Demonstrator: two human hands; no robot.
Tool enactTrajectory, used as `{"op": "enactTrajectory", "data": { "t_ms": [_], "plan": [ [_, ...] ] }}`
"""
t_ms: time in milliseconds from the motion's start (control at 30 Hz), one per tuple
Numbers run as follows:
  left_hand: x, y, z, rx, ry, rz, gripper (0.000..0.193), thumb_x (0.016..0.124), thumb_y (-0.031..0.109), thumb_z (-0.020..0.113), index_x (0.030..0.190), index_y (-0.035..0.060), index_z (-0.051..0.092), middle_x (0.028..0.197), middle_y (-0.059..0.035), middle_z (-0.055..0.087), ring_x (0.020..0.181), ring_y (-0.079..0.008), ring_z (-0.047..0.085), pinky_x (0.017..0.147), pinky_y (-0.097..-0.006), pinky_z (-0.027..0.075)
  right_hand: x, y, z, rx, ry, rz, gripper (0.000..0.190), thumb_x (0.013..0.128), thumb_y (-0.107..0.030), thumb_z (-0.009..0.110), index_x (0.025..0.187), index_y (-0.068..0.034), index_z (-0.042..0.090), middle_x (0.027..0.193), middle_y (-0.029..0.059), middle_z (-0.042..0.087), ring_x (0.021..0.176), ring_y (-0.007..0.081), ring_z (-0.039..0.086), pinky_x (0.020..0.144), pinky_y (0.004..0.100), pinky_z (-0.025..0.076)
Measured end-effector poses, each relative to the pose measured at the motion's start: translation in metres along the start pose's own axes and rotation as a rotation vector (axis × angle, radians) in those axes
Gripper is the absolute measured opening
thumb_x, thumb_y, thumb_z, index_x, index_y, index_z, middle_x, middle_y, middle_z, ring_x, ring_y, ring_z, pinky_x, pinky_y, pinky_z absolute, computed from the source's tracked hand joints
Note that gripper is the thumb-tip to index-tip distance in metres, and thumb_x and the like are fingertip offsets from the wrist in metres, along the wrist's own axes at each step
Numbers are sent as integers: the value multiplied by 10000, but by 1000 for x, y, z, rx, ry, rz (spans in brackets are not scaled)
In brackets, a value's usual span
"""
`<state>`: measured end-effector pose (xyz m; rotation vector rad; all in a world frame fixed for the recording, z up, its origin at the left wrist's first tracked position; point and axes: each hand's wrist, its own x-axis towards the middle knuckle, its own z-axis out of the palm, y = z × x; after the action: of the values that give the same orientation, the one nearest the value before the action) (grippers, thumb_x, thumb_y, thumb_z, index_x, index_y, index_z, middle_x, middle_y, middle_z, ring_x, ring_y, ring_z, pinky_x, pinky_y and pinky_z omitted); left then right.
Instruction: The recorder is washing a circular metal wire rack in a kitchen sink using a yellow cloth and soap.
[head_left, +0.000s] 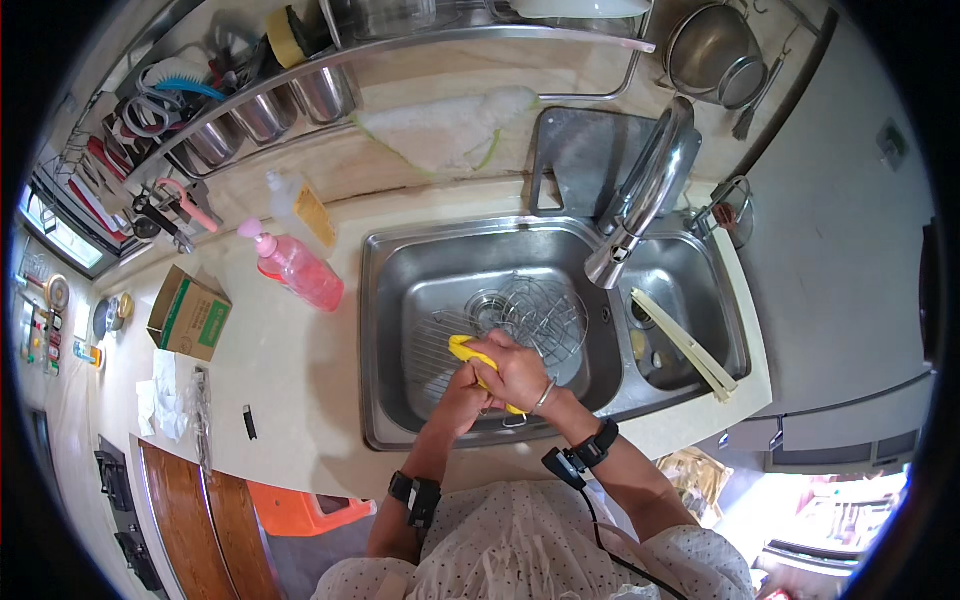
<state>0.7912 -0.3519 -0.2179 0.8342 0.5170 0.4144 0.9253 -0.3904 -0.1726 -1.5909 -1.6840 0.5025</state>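
Note:
Over the near part of the large stainless steel sink basin (390, 300), both hands are clasped around a yellow cloth (466, 349). My left hand (463, 399) grips it from below and to the left. My right hand (519, 369) wraps it from above, and folds of the cloth show at both ends of the grip. Below the hands, a round wire rack (551, 311) lies on the basin floor by the drain strainer (487, 306). A second rack of parallel wires (435, 349) rests to its left, partly hidden by my hands.
A chrome faucet (645, 202) arches over the divider. Pale long strips (686, 345) lean across the small right basin. On the counter to the left are a pink pump bottle (304, 274), a clear bottle (300, 206) and a cardboard box (191, 315). A metal board (589, 161) stands behind.

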Motion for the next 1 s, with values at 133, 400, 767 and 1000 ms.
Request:
{"op": "enactTrajectory", "data": {
  "t_ms": [133,400,767,1000],
  "plan": [
    [-4,12,22,-121,77,-55,499,744,-107,440,1210,71,436,1024,-66,547,866,-161,572,746,-337,514,0,12,2,-142,162,123,205,799,-185,571,969,-72,580,831,123,575,701,312,601,593,382,489],
    [-2,10,17,-54,120,-60,634,731,-128,399,1337,41,315,1091,-115,531,963,-213,568,774,-375,508,13,57,9,-158,397,485,205,817,-214,539,937,-52,572,879,175,595,738,376,594,641,451,485],
    [-7,1,7,-235,14,7,569,812,13,525,1340,76,321,1139,-105,524,1002,-200,549,800,-375,487,8,79,11,-32,422,542,249,830,-213,525,1047,-103,579,911,198,600,791,382,596,687,459,473],
    [-5,7,-1,-324,78,7,438,913,155,466,1327,95,336,1182,-81,492,1054,-214,526,783,-402,493,3,44,13,-184,345,445,298,827,-214,559,1096,-88,580,853,161,595,729,350,600,630,412,487]
  ]
}}
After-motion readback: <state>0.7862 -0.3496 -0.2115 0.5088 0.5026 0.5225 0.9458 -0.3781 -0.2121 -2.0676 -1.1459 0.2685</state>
